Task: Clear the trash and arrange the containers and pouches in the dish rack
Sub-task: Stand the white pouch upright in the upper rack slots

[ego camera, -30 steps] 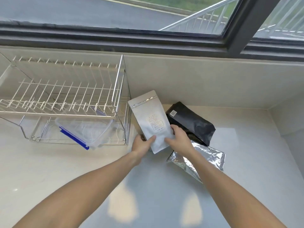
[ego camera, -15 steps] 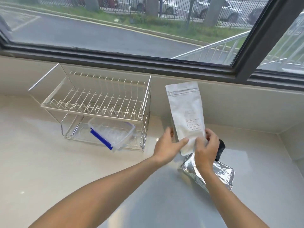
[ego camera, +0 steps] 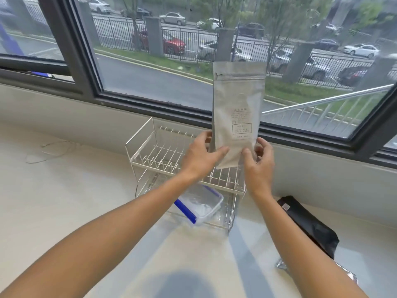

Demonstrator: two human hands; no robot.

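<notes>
This looks like a kitchen corner in a street-side building. A pale, glossy stone-like counter (ego camera: 64,201) runs under a wide dark-framed window (ego camera: 86,67) from nine to three o'clock, and a two-tier white wire dish rack (ego camera: 159,160) at twelve o'clock holds a clear plastic food container with a blue clip (ego camera: 199,206). Outside are parked cars, a fence and grass.

Three pouches (ego camera: 236,112), one container (ego camera: 202,206), one rack (ego camera: 163,155)

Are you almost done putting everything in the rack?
Not yet. One clear container already sits on the dish rack's bottom shelf. Both hands, left hand and right hand, hold the grey pouch upright above the top shelf. The black pouch and foil pouch wait on the counter.
</notes>
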